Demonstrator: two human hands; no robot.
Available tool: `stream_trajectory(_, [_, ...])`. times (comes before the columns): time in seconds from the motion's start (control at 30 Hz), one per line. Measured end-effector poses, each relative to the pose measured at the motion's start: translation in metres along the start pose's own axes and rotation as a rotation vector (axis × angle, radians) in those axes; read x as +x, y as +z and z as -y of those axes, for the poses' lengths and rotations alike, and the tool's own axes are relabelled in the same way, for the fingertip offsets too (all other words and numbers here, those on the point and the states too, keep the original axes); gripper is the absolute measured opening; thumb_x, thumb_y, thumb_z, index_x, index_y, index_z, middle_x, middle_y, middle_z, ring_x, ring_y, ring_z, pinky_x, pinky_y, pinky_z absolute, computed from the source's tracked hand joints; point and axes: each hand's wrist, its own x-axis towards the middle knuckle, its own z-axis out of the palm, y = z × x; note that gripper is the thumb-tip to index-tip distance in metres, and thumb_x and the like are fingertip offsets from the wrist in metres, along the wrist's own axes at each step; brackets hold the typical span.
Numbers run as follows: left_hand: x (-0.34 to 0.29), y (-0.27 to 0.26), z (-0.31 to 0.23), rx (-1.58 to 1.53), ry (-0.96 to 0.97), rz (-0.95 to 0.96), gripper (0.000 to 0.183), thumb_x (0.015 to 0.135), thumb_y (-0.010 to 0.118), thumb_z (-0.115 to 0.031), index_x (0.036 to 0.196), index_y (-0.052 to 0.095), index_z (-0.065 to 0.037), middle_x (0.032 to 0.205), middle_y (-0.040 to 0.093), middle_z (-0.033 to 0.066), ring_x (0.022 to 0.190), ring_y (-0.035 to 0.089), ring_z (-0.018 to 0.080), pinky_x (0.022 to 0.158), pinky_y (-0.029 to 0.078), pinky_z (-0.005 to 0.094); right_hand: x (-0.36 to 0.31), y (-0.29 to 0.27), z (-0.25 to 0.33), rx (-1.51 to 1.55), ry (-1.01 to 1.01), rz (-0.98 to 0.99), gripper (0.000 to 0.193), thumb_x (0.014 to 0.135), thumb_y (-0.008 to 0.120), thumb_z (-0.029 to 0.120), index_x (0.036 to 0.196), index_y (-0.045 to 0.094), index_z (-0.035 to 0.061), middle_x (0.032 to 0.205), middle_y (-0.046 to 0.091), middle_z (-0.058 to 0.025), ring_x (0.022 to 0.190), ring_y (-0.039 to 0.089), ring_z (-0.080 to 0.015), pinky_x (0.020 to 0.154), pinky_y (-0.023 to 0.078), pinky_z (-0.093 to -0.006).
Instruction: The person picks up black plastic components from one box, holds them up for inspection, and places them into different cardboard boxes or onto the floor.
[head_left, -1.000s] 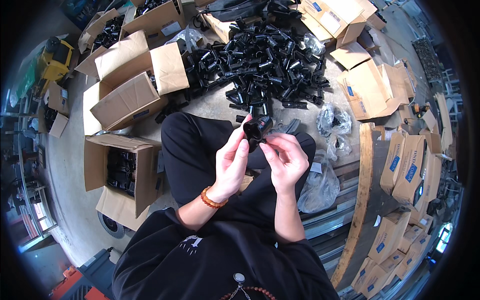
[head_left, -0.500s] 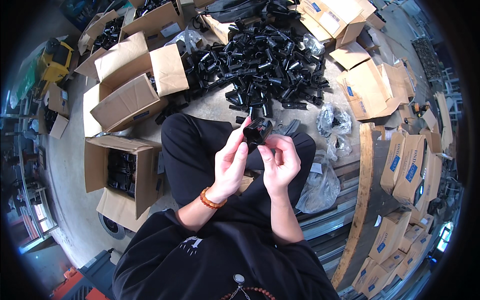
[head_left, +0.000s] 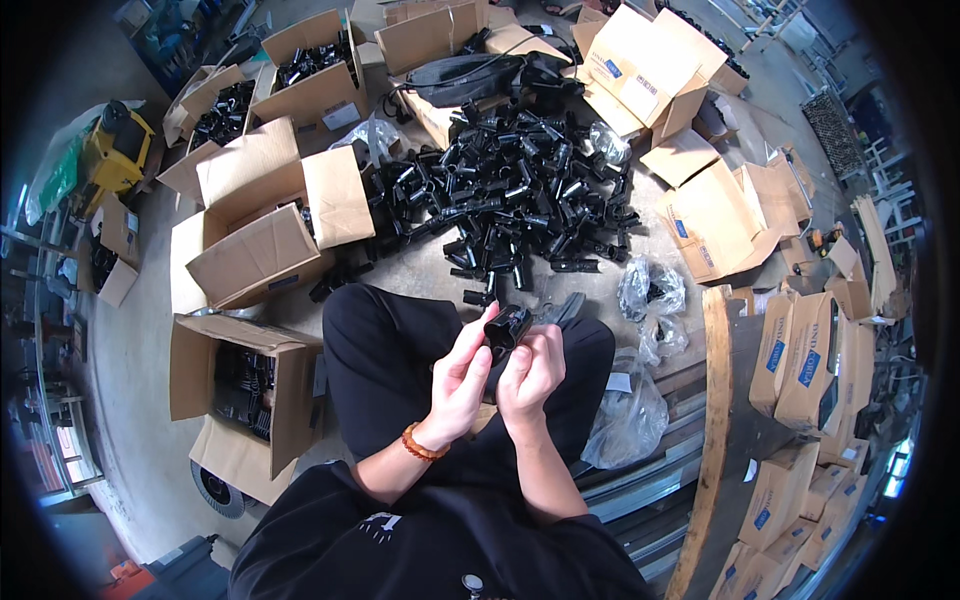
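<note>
Between my hands, above my crossed legs, is a glossy black hollow fitting (head_left: 509,328), its open end tilted toward me. My left hand (head_left: 458,392), with a beaded bracelet at the wrist, grips its left side between thumb and fingers. The fingers of my right hand (head_left: 531,378) are curled closed against its right side; whether they also hold something small is hidden. Just beyond my knees spreads a large pile of similar black fittings (head_left: 530,190) on the floor.
An open carton (head_left: 255,265) stands left of the pile, and another carton (head_left: 290,405) with black parts lies beside my left knee. Clear plastic bags (head_left: 628,425) lie to my right, near metal bars (head_left: 640,490) and a wooden plank (head_left: 712,430). Stacked cartons (head_left: 780,490) stand farther right.
The view has tilted up, so everything sits lower in the picture. My right hand has turned and its fingers have curled closer around the fitting, which has tilted. My left hand keeps its grip.
</note>
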Motion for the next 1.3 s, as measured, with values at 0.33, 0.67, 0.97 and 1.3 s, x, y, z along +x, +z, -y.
stream_trajectory(0.33, [0.002, 0.008, -0.003, -0.162, -0.09, -0.015, 0.049, 0.104, 0.044, -0.017, 0.15, 0.031, -0.001, 0.139, 0.051, 0.0087, 0.124, 0.051, 0.0164, 0.106, 0.041, 0.033, -0.002, -0.006, -0.006, 0.07, -0.098, 0.053, 0.009, 0.088, 0.056, 0.004, 0.094, 0.053, -0.0026, 0.082, 0.057, -0.0147, 0.061, 0.053, -0.0257, 0.056, 0.044, -0.0345])
stream_trajectory(0.67, [0.001, 0.001, -0.004, -0.16, -0.107, -0.031, 0.05, 0.104, 0.044, -0.016, 0.15, 0.03, -0.002, 0.139, 0.051, 0.0084, 0.124, 0.052, 0.0161, 0.106, 0.042, 0.0327, 0.003, -0.005, -0.002, 0.054, -0.052, 0.106, 0.011, 0.089, 0.056, 0.007, 0.082, 0.054, -0.0018, 0.073, 0.054, -0.0134, 0.059, 0.053, -0.0263, 0.052, 0.042, -0.035])
stream_trajectory(0.97, [0.001, -0.004, -0.003, -0.153, -0.106, -0.053, 0.052, 0.104, 0.046, -0.019, 0.15, 0.03, -0.002, 0.136, 0.053, 0.0083, 0.12, 0.054, 0.0157, 0.104, 0.043, 0.0323, 0.008, -0.003, 0.002, 0.092, -0.02, 0.144, 0.017, 0.091, 0.053, 0.005, 0.076, 0.054, -0.0035, 0.07, 0.051, -0.0134, 0.057, 0.052, -0.0285, 0.051, 0.04, -0.0359])
stream_trajectory(1.3, [0.001, -0.004, -0.002, -0.199, -0.084, -0.044, 0.044, 0.103, 0.044, -0.009, 0.146, 0.039, 0.001, 0.145, 0.045, 0.007, 0.129, 0.045, 0.0144, 0.111, 0.033, 0.0314, 0.005, -0.004, -0.013, 0.005, -0.102, 0.203, 0.012, 0.089, 0.059, 0.007, 0.09, 0.054, -0.0035, 0.073, 0.054, -0.0087, 0.056, 0.049, -0.0181, 0.051, 0.04, -0.0305])
